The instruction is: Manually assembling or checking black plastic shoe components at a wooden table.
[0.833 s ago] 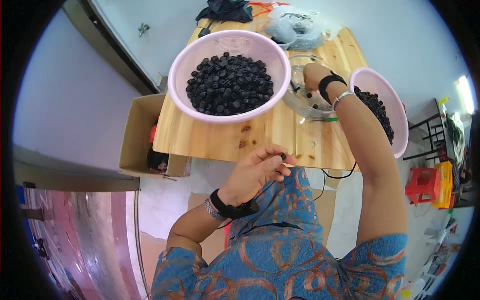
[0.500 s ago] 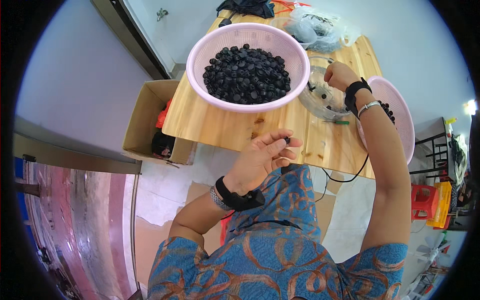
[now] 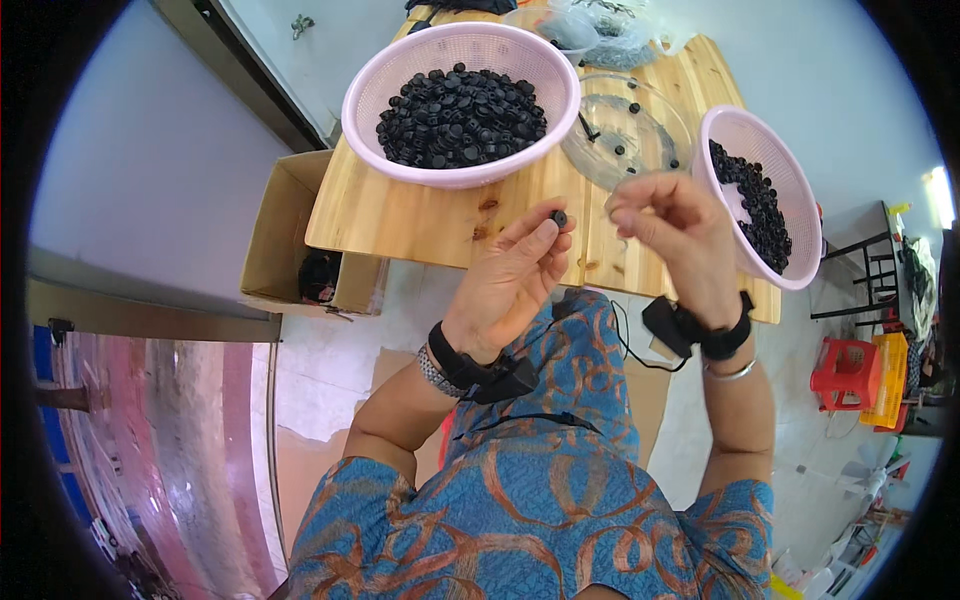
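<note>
Between the thumb and fingers of my left hand [image 3: 505, 275] is a small round black plastic cap [image 3: 558, 217], with a hole showing in its face. My right hand [image 3: 685, 230] is just to its right, thumb and fingers pinched together and a little blurred. Whatever sits in that pinch is too small to make out. Beyond my hands stands a shallow transparent bowl [image 3: 597, 165] with a few black parts and pale bits in it. A big pink basket [image 3: 460, 178] heaped with black caps [image 3: 460, 115] is at the far left of the table.
A second pink basket [image 3: 798, 190] with black parts stands at the table's right edge. Plastic bags [image 3: 620, 40] lie at the back of the wooden table [image 3: 400, 215]. A cardboard box [image 3: 270, 230] is on the floor at left; a red stool [image 3: 845, 375] stands at right.
My right hand has come back from the transparent bowl to beside my left hand. The left hand has risen slightly with the black cap, and the view has shifted, showing more of the right basket.
</note>
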Motion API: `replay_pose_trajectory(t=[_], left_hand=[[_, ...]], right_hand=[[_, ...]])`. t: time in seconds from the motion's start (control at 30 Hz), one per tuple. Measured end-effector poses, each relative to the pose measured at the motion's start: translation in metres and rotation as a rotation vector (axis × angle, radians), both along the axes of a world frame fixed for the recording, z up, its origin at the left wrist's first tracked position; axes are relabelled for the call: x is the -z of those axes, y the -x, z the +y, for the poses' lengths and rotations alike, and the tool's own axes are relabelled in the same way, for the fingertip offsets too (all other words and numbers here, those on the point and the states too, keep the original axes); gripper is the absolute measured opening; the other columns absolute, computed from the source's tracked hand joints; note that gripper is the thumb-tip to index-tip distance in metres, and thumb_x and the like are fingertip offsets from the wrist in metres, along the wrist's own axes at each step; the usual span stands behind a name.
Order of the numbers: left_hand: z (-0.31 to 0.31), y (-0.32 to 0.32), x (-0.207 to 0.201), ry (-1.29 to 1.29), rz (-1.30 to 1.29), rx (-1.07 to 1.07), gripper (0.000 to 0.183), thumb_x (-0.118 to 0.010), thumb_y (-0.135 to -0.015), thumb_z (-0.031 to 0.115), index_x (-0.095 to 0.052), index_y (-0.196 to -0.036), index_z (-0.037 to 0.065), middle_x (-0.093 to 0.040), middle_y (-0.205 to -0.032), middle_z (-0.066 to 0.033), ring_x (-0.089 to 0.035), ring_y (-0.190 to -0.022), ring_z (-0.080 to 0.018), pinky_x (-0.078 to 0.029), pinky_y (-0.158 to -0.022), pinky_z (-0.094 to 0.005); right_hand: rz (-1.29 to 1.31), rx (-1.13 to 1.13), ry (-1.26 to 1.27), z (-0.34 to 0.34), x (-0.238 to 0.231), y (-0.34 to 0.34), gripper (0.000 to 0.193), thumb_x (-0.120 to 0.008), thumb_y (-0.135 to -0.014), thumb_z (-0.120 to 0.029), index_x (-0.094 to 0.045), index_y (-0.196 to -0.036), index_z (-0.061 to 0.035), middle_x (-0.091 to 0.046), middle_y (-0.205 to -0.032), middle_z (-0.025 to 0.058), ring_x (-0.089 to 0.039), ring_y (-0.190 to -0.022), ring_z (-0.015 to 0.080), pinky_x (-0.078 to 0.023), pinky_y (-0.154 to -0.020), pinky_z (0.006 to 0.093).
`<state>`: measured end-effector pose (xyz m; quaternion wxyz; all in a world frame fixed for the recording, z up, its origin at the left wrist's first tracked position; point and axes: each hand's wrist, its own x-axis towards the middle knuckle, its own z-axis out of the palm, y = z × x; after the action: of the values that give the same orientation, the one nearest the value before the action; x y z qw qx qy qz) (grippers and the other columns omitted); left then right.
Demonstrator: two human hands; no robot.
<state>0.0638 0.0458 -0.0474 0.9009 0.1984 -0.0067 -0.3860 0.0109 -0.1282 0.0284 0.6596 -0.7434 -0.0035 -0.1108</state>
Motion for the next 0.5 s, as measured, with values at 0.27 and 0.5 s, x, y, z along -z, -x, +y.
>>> replay_pose_trajectory(t=[0.27,0.5], left_hand=[[-0.021,0.030,-0.008,-0.051,-0.124,0.080,0.027,-0.051,-0.088,0.006,-0.052,-0.115,0.002,-0.059,-0.099,-0.0050,-0.057,-0.086,-0.0096,-0.048,-0.075,-0.0207],[-0.029,0.051,-0.012,-0.136,-0.288,0.029,0.028,-0.054,-0.086,0.003,-0.054,-0.114,0.001,-0.060,-0.098,-0.0049,-0.057,-0.086,-0.0100,-0.048,-0.078,-0.0223]], right_hand=[[-0.146,0.123,-0.199,0.009,0.033,0.035,0.016,-0.060,-0.080,0.004,-0.057,-0.096,0.0031,-0.060,-0.092,0.0065,-0.061,-0.078,0.0100,-0.048,-0.067,0.0178],[-0.186,0.150,-0.094,0.002,0.031,0.059,0.015,-0.061,-0.079,0.002,-0.058,-0.093,0.0012,-0.060,-0.087,0.0050,-0.059,-0.078,0.0104,-0.048,-0.068,0.0211]])
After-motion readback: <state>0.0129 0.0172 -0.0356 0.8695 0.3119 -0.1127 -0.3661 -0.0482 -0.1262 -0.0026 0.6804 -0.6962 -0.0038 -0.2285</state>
